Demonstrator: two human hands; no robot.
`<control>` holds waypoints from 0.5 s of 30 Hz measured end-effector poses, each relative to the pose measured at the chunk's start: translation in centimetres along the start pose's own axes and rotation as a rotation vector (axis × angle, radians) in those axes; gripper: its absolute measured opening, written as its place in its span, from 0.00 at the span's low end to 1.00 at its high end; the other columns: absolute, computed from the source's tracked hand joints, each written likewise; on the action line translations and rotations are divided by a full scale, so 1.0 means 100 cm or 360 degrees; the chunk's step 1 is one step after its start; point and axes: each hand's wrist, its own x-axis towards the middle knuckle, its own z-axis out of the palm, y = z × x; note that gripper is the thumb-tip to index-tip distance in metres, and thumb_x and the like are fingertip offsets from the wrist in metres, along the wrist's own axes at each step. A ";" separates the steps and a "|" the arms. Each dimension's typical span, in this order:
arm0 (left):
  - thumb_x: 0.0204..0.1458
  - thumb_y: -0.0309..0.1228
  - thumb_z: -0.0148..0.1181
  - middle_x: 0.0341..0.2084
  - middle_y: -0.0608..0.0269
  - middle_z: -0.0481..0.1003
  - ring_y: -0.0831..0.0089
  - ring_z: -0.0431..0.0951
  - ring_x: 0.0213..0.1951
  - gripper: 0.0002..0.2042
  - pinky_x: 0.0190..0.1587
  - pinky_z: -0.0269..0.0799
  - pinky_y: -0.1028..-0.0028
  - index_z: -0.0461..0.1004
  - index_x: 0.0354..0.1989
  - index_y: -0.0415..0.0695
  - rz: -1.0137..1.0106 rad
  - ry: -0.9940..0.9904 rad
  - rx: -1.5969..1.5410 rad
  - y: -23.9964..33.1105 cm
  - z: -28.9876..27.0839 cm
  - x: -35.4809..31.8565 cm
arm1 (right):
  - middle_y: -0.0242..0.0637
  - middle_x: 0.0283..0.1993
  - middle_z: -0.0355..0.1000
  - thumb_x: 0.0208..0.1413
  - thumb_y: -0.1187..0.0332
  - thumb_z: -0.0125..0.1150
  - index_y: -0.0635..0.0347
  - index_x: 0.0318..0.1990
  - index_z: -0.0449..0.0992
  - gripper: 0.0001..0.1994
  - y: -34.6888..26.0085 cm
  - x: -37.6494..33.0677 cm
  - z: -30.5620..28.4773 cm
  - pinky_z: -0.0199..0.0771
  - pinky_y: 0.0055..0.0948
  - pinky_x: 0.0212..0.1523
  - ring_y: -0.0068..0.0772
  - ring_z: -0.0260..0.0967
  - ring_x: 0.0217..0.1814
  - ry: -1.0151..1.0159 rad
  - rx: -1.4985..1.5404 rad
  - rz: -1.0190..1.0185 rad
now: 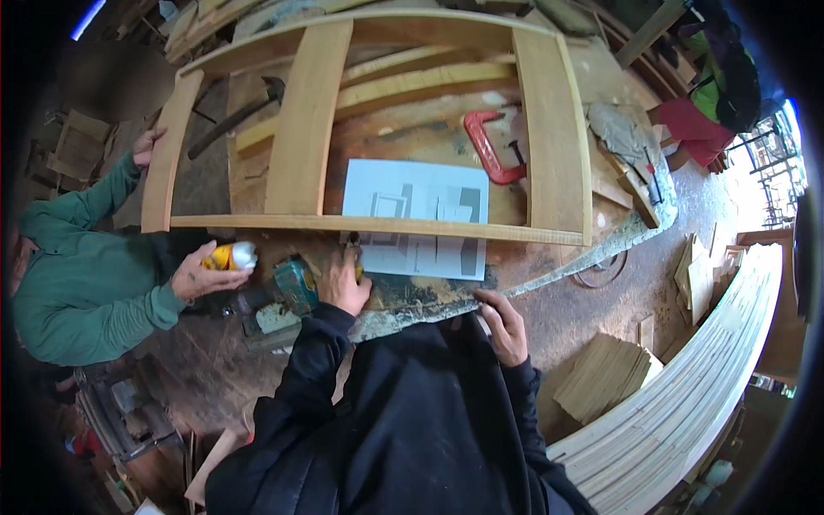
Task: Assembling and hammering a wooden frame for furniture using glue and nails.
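A pale wooden frame [378, 225] with upright slats lies flat on the worn workbench [412, 296]. My left hand [343, 281] is at the frame's near rail, its fingers curled round a small yellowish thing that I cannot make out. Just left of that hand lies a green power drill [294, 287]. My right hand [506, 326] rests on the bench's near edge and holds nothing. A printed drawing sheet [416, 202] lies under the rail between my hands. A co-worker in a green top holds a yellow and white bottle [230, 256] and has a hand [146, 146] on the frame's left end.
A red C-clamp [487, 146] and a hammer [232, 118] lie on the bench inside the frame. A long stack of pale boards [687, 386] curves along the right. Offcuts [605, 373] lie on the floor near my right side. A machine [120, 412] stands at lower left.
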 end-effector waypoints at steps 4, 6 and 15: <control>0.38 0.29 0.63 0.40 0.48 0.67 0.45 0.70 0.44 0.25 0.44 0.69 0.53 0.68 0.50 0.46 -0.0187 0.0030 0.0057 0.016 0.005 0.005 | 0.46 0.48 0.72 0.60 0.73 0.53 0.67 0.51 0.73 0.13 -0.017 0.037 -0.017 0.69 0.31 0.53 0.42 0.71 0.51 -0.0336 -0.0202 -0.0166; 0.38 0.29 0.63 0.41 0.45 0.67 0.43 0.69 0.45 0.30 0.45 0.68 0.52 0.66 0.55 0.45 -0.0266 0.0135 0.0147 0.027 0.013 0.008 | 0.49 0.48 0.72 0.53 0.78 0.59 0.66 0.49 0.74 0.14 -0.044 0.055 -0.033 0.70 0.36 0.53 0.51 0.70 0.51 -0.0527 -0.0439 -0.0473; 0.48 0.32 0.62 0.48 0.35 0.64 0.37 0.66 0.50 0.33 0.51 0.66 0.53 0.59 0.64 0.41 -0.0562 0.0353 0.0270 0.049 0.039 -0.016 | 0.43 0.54 0.70 0.47 0.69 0.66 0.60 0.48 0.75 0.19 -0.058 0.156 -0.134 0.58 0.49 0.62 0.47 0.63 0.61 -0.0384 -0.1248 -0.0954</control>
